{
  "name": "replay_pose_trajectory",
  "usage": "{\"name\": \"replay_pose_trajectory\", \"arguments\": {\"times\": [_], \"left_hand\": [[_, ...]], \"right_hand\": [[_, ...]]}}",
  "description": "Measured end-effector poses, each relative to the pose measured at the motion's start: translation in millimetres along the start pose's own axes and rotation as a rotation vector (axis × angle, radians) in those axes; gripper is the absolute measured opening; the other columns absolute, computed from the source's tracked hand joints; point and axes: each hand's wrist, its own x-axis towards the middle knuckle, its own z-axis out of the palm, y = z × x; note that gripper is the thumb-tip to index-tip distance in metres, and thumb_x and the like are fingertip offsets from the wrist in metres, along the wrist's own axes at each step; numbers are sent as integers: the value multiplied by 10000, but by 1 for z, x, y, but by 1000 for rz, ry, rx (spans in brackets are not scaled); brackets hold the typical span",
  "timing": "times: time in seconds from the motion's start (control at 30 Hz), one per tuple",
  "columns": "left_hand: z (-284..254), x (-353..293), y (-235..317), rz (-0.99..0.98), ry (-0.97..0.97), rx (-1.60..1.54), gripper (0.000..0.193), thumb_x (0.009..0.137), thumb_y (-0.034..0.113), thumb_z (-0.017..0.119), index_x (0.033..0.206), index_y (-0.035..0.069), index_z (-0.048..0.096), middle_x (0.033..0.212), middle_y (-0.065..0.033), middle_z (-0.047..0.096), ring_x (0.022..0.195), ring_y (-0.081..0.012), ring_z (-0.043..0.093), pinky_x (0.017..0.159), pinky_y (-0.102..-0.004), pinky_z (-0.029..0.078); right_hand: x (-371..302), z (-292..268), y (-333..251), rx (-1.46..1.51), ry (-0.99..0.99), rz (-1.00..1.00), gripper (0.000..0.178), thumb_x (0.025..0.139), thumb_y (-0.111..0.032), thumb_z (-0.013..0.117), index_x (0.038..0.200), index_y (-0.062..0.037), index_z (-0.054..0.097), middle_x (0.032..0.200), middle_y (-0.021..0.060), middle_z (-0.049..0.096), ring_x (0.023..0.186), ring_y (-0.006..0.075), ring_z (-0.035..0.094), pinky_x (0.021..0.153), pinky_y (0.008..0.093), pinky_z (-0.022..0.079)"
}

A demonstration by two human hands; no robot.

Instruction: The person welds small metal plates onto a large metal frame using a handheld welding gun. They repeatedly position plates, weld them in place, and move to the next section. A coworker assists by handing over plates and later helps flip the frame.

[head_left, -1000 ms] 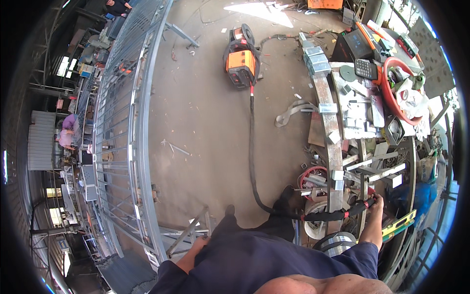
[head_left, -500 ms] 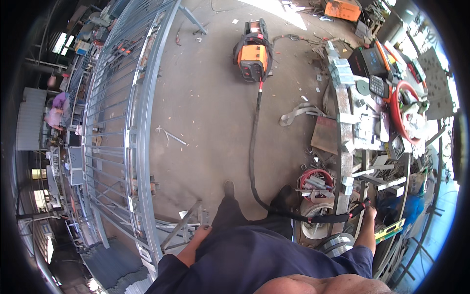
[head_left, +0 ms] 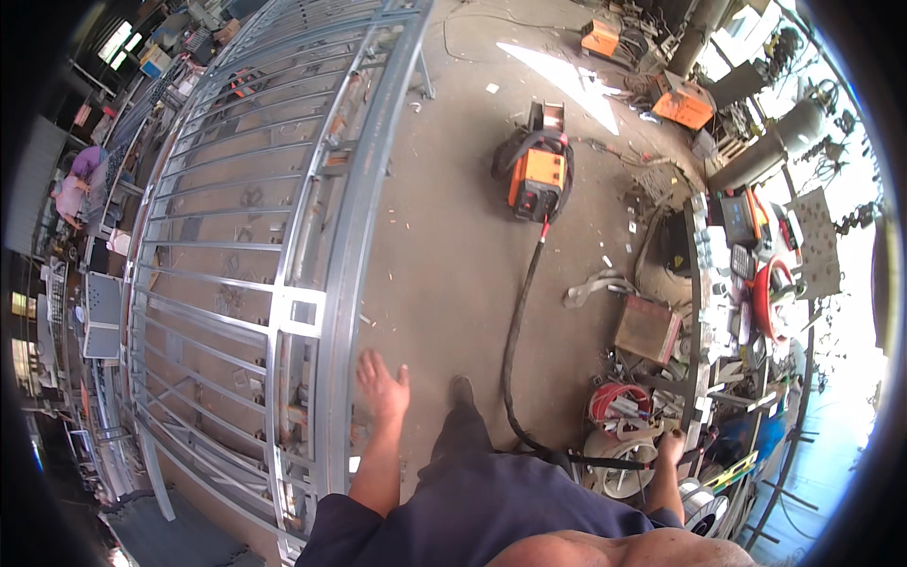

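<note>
My right hand (head_left: 671,446), at the lower right, is closed around a thick black welding torch cable (head_left: 512,359). The cable curves from there past my legs and up to an orange and black wire feeder (head_left: 539,180) on the floor. A short dark end sticks out beyond my fist, its shape too small to make out. My left hand (head_left: 383,383) is raised with the fingers spread and nothing in it. It is nearest to the long side beam (head_left: 348,283) of a large grey metal frame with many crossbars; whether it touches the beam I cannot tell.
On the right, a cluttered bench carries a calculator (head_left: 743,260) and a red basin (head_left: 759,302). A red bucket (head_left: 597,404) of scraps and a wire spool (head_left: 704,515) stand below. Orange machines (head_left: 682,102) sit far back. Another person (head_left: 71,194) is at far left.
My left hand has risen from beside my body toward the frame, its fingers spreading. The view has shifted, bringing the frame nearer. My right hand still grips the cable.
</note>
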Motion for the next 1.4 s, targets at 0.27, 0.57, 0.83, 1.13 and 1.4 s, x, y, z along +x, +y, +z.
{"name": "replay_pose_trajectory", "arguments": {"times": [0.27, 0.57, 0.83, 1.13, 1.4], "left_hand": [[4, 63, -66, -77, 78, 131, 992, 837, 410, 754, 1543, -101, 280, 1620, -301, 262, 1515, -440, 264, 1248, -512, 234], [-4, 71, -66, -225, -188, 156, 975, 882, 466, 684, 1549, -109, 264, 1646, -309, 193, 1559, -437, 135, 1263, -536, 138], [-32, 158, 8, -608, -305, -124, 862, 841, 389, 738, 1502, -42, 392, 1510, -251, 454, 1383, -382, 454, 1152, -478, 358], [13, 315, 72, -366, -540, -840, 388, 986, 297, 589, 1260, 48, 704, 1272, -176, 695, 1245, -321, 620, 1075, -422, 454], [-52, 504, 130, -340, -673, -1124, 474, 1021, 428, 583, 1311, 68, 686, 1287, -134, 689, 1222, -242, 616, 1078, -388, 443]], "right_hand": [[-124, 130, -169, -84, -570, -123, 622, 815, -221, 757, 1388, -47, 588, 1169, 187, 725, 1012, 282, 725, 868, 386, 573], [-62, 355, -219, -719, -758, -1239, 467, 957, -394, 574, 1248, -57, 713, 1208, 145, 739, 1125, 308, 699, 980, 364, 529], [27, 340, -559, -268, -1113, -423, 516, 936, -385, 575, 1380, -130, 632, 1353, 184, 647, 1181, 302, 669, 938, 427, 553], [21, 314, -832, -219, -1130, -539, 600, 943, -372, 579, 1491, -142, 494, 1425, 240, 567, 1219, 409, 619, 997, 502, 513], [108, 391, -930, -267, -1030, -834, 590, 949, -369, 571, 1489, -144, 495, 1419, 243, 568, 1234, 424, 603, 1027, 506, 493]]}}
